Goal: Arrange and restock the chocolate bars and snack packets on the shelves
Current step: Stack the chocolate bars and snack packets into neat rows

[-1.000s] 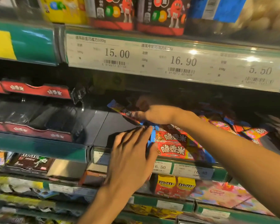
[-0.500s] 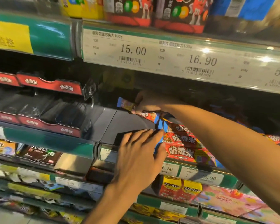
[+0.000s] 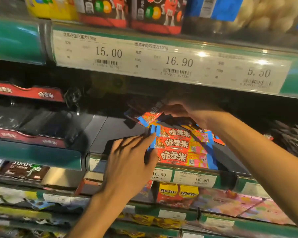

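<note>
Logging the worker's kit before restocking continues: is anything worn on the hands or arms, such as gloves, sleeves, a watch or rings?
Nothing worn shows. The left hand and right hand are bare, with no gloves, and no rings are visible on the fingers. Both forearms are uncovered up to the frame edge: no sleeves, watch or wristband. The right hand lies partly in shadow, so small items there could be missed.

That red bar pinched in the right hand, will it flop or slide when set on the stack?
The red bar probably stays fairly stiff: pinched at one end by the right hand, it juts out unsagging. Its glossy wrapper may slide on the stack.
</note>
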`<state>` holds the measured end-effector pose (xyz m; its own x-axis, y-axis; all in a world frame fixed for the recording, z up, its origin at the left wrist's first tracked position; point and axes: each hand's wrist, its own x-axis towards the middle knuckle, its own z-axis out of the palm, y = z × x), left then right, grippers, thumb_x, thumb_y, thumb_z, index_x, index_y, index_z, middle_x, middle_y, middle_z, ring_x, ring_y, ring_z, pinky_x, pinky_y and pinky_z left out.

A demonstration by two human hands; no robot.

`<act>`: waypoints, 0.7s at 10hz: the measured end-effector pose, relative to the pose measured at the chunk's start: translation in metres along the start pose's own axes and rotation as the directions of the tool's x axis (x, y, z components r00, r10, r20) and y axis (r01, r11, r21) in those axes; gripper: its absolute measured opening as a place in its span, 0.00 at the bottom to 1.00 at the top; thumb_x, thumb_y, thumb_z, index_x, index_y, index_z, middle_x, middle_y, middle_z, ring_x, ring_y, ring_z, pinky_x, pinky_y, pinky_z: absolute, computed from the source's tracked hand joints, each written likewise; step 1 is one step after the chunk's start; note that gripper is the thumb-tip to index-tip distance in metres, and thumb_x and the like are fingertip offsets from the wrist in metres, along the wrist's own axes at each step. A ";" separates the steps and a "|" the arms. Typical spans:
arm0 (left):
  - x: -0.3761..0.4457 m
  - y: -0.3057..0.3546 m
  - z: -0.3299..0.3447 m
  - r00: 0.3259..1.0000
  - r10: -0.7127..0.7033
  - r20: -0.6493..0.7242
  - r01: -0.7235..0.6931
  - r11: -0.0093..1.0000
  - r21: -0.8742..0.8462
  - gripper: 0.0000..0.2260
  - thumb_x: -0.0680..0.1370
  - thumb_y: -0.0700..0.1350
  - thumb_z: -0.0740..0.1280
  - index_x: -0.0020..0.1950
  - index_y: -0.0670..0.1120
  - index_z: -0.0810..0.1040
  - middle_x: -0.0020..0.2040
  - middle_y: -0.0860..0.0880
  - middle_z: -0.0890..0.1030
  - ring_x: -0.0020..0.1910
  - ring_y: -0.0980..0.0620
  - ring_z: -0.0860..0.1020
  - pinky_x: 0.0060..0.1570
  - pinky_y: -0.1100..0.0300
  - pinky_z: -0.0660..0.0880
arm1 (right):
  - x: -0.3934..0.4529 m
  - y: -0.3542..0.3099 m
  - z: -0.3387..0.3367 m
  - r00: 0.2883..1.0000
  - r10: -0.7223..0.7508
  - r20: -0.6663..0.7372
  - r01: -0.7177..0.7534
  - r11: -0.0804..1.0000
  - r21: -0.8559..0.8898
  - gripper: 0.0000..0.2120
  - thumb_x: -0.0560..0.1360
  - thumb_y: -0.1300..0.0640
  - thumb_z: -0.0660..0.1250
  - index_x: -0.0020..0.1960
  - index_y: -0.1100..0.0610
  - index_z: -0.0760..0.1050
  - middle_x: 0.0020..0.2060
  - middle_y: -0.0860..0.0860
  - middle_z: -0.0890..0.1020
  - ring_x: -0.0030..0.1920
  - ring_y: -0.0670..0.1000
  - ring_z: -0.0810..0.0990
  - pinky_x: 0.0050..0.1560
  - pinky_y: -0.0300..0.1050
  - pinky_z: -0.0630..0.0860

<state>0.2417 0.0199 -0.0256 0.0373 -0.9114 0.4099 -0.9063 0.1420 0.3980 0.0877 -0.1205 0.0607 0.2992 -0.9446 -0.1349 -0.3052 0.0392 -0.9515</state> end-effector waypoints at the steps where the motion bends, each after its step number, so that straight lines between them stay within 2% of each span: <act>1: -0.001 0.002 -0.006 0.999 -0.020 -0.029 0.017 0.996 -0.083 0.21 0.77 0.57 0.61 0.68 0.55 0.74 0.48 0.59 0.81 0.51 0.54 0.80 0.56 0.50 0.76 | -0.043 -0.004 -0.015 0.991 0.017 -0.135 0.000 0.992 0.127 0.07 0.80 0.62 0.61 0.51 0.64 0.77 0.42 0.61 0.86 0.37 0.53 0.85 0.36 0.39 0.82; 2: 0.000 0.006 -0.009 0.996 -0.085 0.000 0.084 0.981 -0.174 0.23 0.76 0.54 0.67 0.71 0.59 0.67 0.55 0.59 0.80 0.56 0.53 0.79 0.58 0.50 0.76 | -0.065 0.011 -0.024 0.979 0.084 -0.183 -0.051 0.983 0.178 0.11 0.81 0.61 0.60 0.55 0.68 0.75 0.38 0.63 0.85 0.34 0.54 0.85 0.36 0.43 0.83; 3: 0.005 0.008 -0.006 0.995 -0.097 0.005 0.096 0.978 -0.186 0.26 0.76 0.54 0.68 0.72 0.60 0.63 0.62 0.57 0.78 0.62 0.53 0.77 0.62 0.49 0.74 | -0.076 0.025 -0.030 0.960 0.043 -0.275 -0.036 0.999 0.028 0.12 0.79 0.61 0.64 0.51 0.71 0.77 0.35 0.59 0.85 0.30 0.51 0.82 0.30 0.39 0.79; 4: 0.009 0.010 0.000 0.999 -0.035 0.034 0.038 0.996 -0.087 0.28 0.78 0.59 0.63 0.76 0.62 0.57 0.71 0.57 0.70 0.69 0.52 0.68 0.69 0.48 0.67 | -0.079 0.040 -0.039 0.942 -0.094 -0.321 -0.045 0.915 -0.400 0.16 0.73 0.48 0.72 0.44 0.62 0.81 0.34 0.53 0.84 0.34 0.52 0.83 0.38 0.50 0.80; 5: 0.012 0.012 0.006 0.996 0.025 0.083 -0.025 1.000 -0.008 0.27 0.80 0.63 0.55 0.78 0.64 0.51 0.78 0.59 0.56 0.76 0.55 0.56 0.74 0.49 0.58 | -0.084 0.045 -0.044 0.950 -0.116 -0.289 -0.095 0.776 -0.623 0.15 0.71 0.41 0.73 0.44 0.52 0.81 0.35 0.47 0.83 0.40 0.50 0.82 0.44 0.51 0.79; 6: 0.013 0.013 0.008 0.993 0.065 0.097 -0.065 0.998 0.005 0.26 0.78 0.63 0.49 0.77 0.65 0.55 0.79 0.60 0.54 0.77 0.56 0.54 0.74 0.50 0.57 | -0.086 0.052 -0.044 0.937 -0.251 -0.242 -0.011 0.671 -0.741 0.14 0.72 0.40 0.71 0.53 0.46 0.77 0.40 0.46 0.82 0.44 0.51 0.80 0.46 0.50 0.77; 7: 0.012 0.011 0.008 0.993 0.070 0.092 -0.069 0.998 -0.010 0.23 0.80 0.62 0.53 0.75 0.64 0.61 0.78 0.60 0.58 0.75 0.56 0.59 0.73 0.51 0.59 | -0.089 0.063 -0.044 0.909 -0.390 -0.147 0.094 0.537 -0.839 0.13 0.75 0.44 0.70 0.58 0.44 0.79 0.51 0.50 0.81 0.53 0.53 0.78 0.53 0.50 0.75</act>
<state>0.2286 0.0073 -0.0225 -0.0652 -0.9310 0.3591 -0.9025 0.2085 0.3767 0.0024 -0.0485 0.0250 0.2582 -0.9219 0.2888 -0.8936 -0.3415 -0.2913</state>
